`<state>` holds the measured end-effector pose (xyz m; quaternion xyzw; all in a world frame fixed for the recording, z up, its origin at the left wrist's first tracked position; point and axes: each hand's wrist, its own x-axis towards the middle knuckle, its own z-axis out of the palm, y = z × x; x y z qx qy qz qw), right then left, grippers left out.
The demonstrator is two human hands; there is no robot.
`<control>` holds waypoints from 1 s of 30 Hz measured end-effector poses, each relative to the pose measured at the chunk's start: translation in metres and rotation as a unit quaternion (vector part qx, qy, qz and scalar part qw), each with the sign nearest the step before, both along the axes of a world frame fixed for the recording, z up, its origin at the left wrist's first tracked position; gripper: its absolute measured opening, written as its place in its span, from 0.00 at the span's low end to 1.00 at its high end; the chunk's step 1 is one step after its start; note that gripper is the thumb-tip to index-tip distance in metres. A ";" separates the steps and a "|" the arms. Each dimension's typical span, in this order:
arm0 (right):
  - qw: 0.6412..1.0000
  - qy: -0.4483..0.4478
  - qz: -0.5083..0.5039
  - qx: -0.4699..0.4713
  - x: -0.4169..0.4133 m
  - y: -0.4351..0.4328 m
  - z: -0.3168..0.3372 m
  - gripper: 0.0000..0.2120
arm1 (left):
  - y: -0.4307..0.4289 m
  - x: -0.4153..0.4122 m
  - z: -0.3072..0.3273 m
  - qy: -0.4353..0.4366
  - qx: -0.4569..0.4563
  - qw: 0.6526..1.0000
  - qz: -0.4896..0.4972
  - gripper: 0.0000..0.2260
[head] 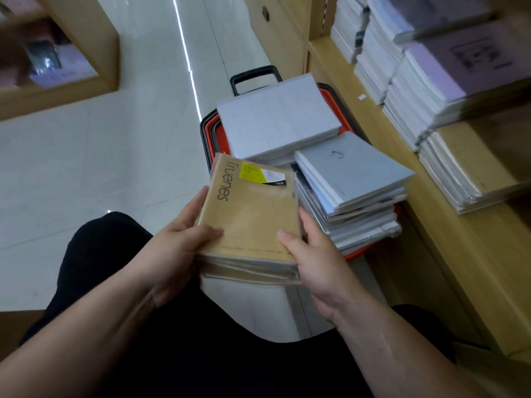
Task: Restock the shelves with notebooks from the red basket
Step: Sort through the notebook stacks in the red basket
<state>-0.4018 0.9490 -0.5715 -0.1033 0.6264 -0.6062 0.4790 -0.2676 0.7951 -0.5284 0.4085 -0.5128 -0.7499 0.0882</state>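
While both hands grip kraft notebooks, red basket borders shelf.

I see a glossy white tiled floor filling the left half of the view, with a thin bright streak of reflected light running down it. At upper left stands a pale wooden display box; its contents are too blurred to tell. At top centre is a wooden cabinet front with a dark round pull. Black trousers cover the bent knees at the bottom.
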 end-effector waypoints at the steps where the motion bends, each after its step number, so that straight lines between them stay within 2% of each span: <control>1: 1.000 0.009 -0.003 -0.018 -0.001 -0.003 0.006 0.20 | -0.004 0.001 0.009 0.012 -0.014 1.000 -0.005 0.30; 5: 0.995 0.044 -0.017 -0.088 -0.014 -0.013 0.032 0.25 | -0.023 -0.015 0.039 0.065 -0.085 0.993 -0.041 0.33; 8: 0.987 0.111 -0.058 -0.104 -0.034 -0.017 0.045 0.26 | -0.039 -0.045 0.047 0.100 -0.128 0.982 -0.094 0.36; 15: 0.953 0.176 -0.232 -0.080 -0.087 -0.001 0.046 0.31 | -0.055 -0.156 0.033 0.162 -0.120 0.944 -0.260 0.36; 21: 0.880 0.205 -0.429 -0.005 -0.122 0.043 0.039 0.31 | -0.015 -0.264 0.017 0.197 -0.090 0.886 -0.410 0.32; 25: 0.829 0.219 -0.513 0.034 -0.142 0.077 0.034 0.30 | 0.026 -0.330 0.004 0.194 -0.083 0.838 -0.504 0.32; 28: 0.793 0.234 -0.560 0.052 -0.163 0.095 0.024 0.19 | 0.060 -0.372 -0.005 0.165 -0.067 0.853 -0.490 0.29; 30: 0.777 0.231 -0.582 0.062 -0.184 0.101 0.013 0.13 | 0.075 -0.396 -0.012 0.150 -0.083 0.862 -0.476 0.33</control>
